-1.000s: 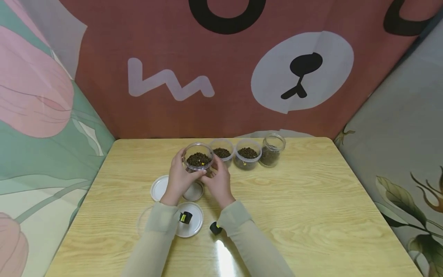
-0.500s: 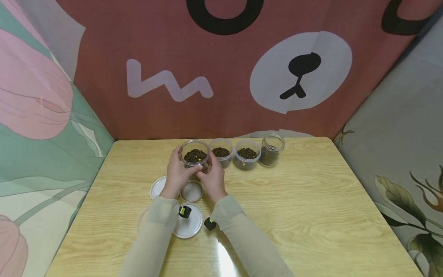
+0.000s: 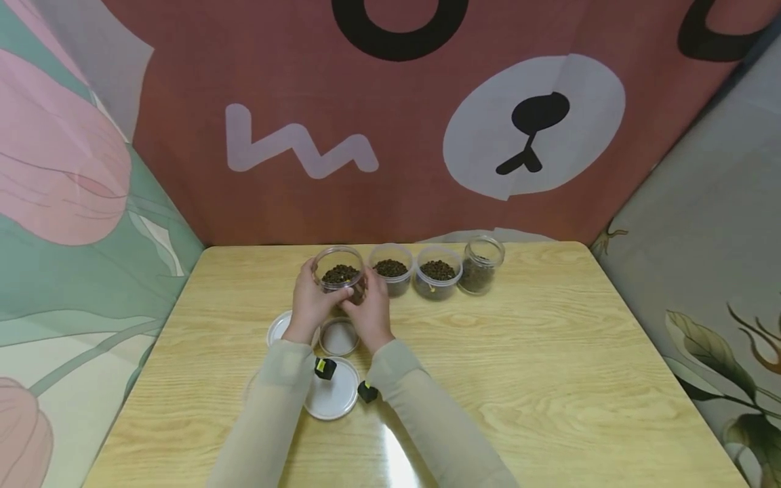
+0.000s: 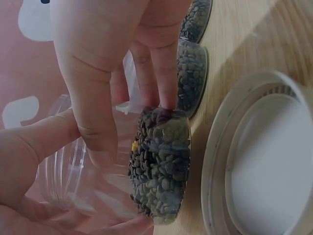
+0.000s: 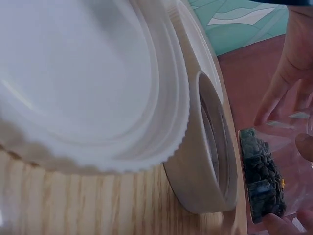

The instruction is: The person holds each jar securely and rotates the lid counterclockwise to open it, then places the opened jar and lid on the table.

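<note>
Both hands hold a clear plastic jar (image 3: 339, 273) with a layer of dark pellets in its bottom, at the left end of a row of jars. My left hand (image 3: 316, 290) grips its left side and my right hand (image 3: 363, 298) its right side. In the left wrist view the jar (image 4: 160, 166) shows a few yellow bits among the pellets, with fingers (image 4: 93, 112) curled round its wall, and its base sits at or just above the table. The right wrist view catches the jar (image 5: 264, 182) at the far right.
Three more pellet jars stand to the right: one (image 3: 390, 270), another (image 3: 438, 273), and a narrower one (image 3: 481, 264). White lids (image 3: 277, 327), (image 3: 339, 337), (image 3: 332, 398) lie near my forearms on the wooden table (image 3: 549, 379). Fabric walls enclose three sides.
Both hands have carried the jar away from me and lowered it, from above the lids to the left end of the jar row.
</note>
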Demonstrator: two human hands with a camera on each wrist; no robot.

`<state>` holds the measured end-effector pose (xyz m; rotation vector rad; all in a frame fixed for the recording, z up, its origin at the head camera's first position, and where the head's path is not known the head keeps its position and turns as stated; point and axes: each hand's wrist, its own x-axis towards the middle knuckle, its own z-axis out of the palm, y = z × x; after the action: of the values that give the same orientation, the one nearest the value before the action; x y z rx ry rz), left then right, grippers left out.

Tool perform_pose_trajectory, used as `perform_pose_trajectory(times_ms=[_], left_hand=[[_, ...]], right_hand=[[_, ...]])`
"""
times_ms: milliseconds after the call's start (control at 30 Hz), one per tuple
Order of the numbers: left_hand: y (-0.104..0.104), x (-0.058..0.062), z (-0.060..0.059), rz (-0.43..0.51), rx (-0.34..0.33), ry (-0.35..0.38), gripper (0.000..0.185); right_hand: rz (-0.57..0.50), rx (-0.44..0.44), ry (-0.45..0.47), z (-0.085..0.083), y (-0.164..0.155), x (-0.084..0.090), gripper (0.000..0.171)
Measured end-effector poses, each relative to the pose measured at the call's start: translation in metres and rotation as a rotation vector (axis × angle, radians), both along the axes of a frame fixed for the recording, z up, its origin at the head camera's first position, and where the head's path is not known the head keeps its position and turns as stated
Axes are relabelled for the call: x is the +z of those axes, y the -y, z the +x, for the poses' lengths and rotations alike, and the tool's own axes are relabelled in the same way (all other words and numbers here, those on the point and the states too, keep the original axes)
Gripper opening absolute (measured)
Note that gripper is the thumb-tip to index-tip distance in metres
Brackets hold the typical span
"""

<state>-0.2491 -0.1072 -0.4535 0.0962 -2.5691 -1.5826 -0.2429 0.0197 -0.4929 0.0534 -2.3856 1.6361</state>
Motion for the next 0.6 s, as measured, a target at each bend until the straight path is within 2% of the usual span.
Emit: perform_pose_trajectory(times_ms=[333,600], left_hand=[[0.001,-0.006,-0.008,-0.015,-0.005,0.048,0.1],[0.003,-0.018,-0.014,0.093,0.001,0.109,0.101]], right_hand=[[-0.005,-0.021,0.01,-0.003,0.003,-0.009,0.072],[-0.034,-0.006,0.031,-0.005,0.005,-0.015,0.063]])
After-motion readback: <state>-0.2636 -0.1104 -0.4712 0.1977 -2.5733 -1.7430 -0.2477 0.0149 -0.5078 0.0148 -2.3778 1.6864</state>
